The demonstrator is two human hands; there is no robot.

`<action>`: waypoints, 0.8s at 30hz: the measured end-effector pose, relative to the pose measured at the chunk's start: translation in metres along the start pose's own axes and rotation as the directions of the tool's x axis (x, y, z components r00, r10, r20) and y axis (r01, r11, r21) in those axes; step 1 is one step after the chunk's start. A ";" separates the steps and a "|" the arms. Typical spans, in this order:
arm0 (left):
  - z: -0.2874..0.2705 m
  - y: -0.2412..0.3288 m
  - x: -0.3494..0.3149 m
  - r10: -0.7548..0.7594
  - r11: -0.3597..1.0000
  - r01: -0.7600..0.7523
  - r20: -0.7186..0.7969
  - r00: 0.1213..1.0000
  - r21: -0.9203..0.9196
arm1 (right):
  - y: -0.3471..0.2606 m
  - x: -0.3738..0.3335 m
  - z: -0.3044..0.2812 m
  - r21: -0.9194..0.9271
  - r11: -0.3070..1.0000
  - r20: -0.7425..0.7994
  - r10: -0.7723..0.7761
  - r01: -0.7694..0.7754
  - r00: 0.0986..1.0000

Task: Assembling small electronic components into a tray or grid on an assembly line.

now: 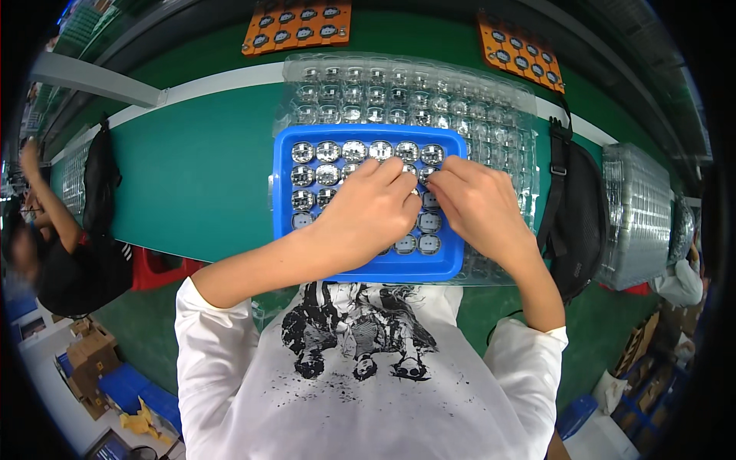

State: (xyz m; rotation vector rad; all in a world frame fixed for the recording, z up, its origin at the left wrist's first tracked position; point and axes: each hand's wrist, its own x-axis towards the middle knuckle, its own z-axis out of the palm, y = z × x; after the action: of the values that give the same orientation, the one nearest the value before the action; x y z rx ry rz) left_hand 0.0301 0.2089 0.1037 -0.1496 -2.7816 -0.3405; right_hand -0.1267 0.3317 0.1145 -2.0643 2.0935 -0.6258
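Note:
In front of me stands a shallow blue tray [284, 165] holding rows of small round electronic modules. The far rows show shiny silver faces, like one silver module [328, 151]; some near the front show grey faces, such as one grey module [429, 244]. My left hand [374, 201] is over the tray's middle, its fingers curled and closed, its fingertips hiding whatever is in them. Beside it, my right hand [479, 201] reaches over the tray's right side, with thumb and fingers closed at a round silver module [427, 176] in the second row.
Clear plastic blister trays [491, 115] lie behind and beneath the blue tray. Two orange trays [297, 29] of round parts sit at the back. A black backpack [579, 222] and stacked clear trays [636, 215] stand right. Another person [65, 253] is at far left.

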 end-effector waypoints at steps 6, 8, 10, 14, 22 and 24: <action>-0.005 -0.004 0.003 -0.026 0.996 0.028 0.032 0.999 -0.082 | 0.002 0.001 0.003 0.023 1.000 -0.037 -0.012 0.013 0.999; -0.007 -0.004 0.004 -0.001 1.000 0.002 0.061 0.998 -0.026 | 0.000 0.001 0.003 -0.002 1.000 -0.021 0.000 0.000 1.000; -0.009 -0.002 0.007 0.010 1.000 -0.009 0.080 0.997 -0.008 | 0.000 -0.001 0.005 -0.025 1.000 -0.024 -0.006 0.006 1.000; -0.008 0.001 0.008 0.015 0.999 -0.019 0.108 0.994 0.034 | 0.001 -0.002 0.008 -0.053 0.998 -0.030 -0.031 0.029 0.999; -0.007 -0.001 0.003 -0.062 0.998 0.064 0.072 0.995 -0.026 | 0.002 -0.003 0.000 0.126 0.992 -0.087 0.011 0.000 0.996; -0.014 0.000 0.002 -0.082 0.996 0.086 0.079 0.993 -0.040 | 0.003 -0.003 -0.012 0.237 0.971 -0.110 0.046 -0.019 0.993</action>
State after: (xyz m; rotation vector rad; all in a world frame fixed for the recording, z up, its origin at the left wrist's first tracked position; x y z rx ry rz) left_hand 0.0324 0.2050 0.1176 -0.0568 -2.8637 -0.4244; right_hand -0.1339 0.3373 0.1237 -1.9015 1.9942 -0.9585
